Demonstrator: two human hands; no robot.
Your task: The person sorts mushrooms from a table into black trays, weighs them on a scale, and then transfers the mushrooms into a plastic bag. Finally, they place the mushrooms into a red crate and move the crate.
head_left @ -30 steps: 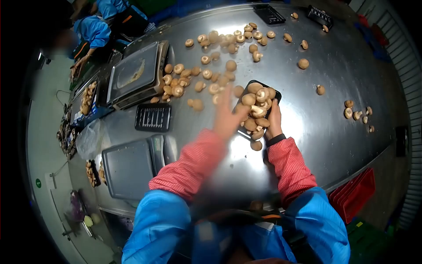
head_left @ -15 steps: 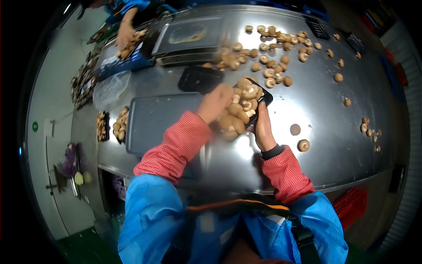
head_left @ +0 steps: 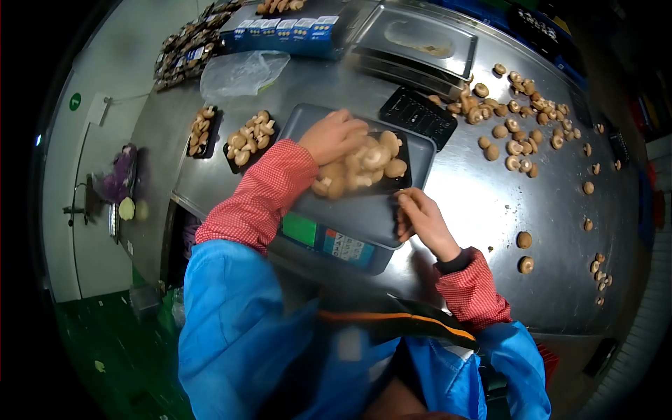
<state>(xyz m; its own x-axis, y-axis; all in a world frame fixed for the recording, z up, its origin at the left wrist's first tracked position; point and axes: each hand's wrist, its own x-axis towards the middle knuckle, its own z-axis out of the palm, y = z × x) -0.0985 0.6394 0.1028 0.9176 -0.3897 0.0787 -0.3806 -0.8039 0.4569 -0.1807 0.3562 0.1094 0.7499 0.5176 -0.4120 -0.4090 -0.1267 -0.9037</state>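
Note:
A black tray (head_left: 404,168) heaped with brown-capped mushrooms (head_left: 378,156) rests on the grey platform of a weighing scale (head_left: 329,215). Over the heap's left side lies my left hand (head_left: 334,138), its fingers outstretched against the mushrooms; their tips are partly blurred. Beside the tray's near right corner, my right hand (head_left: 428,225) has its fingers apart and slightly bent, with nothing in them. The scale's display panel (head_left: 343,246), with a green screen, faces me below the platform.
Two filled mushroom trays (head_left: 201,131) (head_left: 250,138) stand at left, near a clear plastic bag (head_left: 243,73). An empty black tray (head_left: 418,117) lies behind the scale. Loose mushrooms (head_left: 521,143) spread across the steel table (head_left: 469,210) at right. Another scale (head_left: 420,38) stands at the back.
The filled tray has moved left from above the table onto the scale. My right hand has let go of it. The view has turned left, and the co-worker's hand is out of sight.

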